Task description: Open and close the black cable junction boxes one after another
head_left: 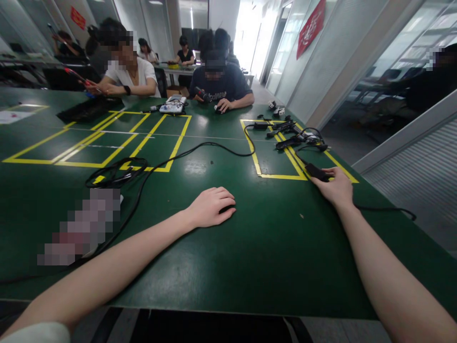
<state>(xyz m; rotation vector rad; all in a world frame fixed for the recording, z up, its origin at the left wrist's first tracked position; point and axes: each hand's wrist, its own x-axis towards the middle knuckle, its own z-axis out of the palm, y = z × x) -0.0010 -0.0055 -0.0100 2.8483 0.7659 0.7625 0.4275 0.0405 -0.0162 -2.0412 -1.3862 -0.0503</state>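
Observation:
My right hand [337, 188] grips a black power adapter [317, 172] at the right side of the green table, thumb and fingers on its near end. A thin cord rises from the adapter toward a cluster of black adapters and cables [291, 138], and another cord [387, 208] trails out to the right behind my wrist. Palm down, my left hand [213, 207] lies on the tabletop with fingers slightly bent and thumb apart; it holds nothing.
Yellow tape [282, 177] marks rectangles on the green table [228, 276]. A long black cable [207, 144] crosses it from a coil [117, 172] at left. A blurred-out object [84, 226] lies near my left forearm. Across the table, two people handle items beside a white device [173, 105].

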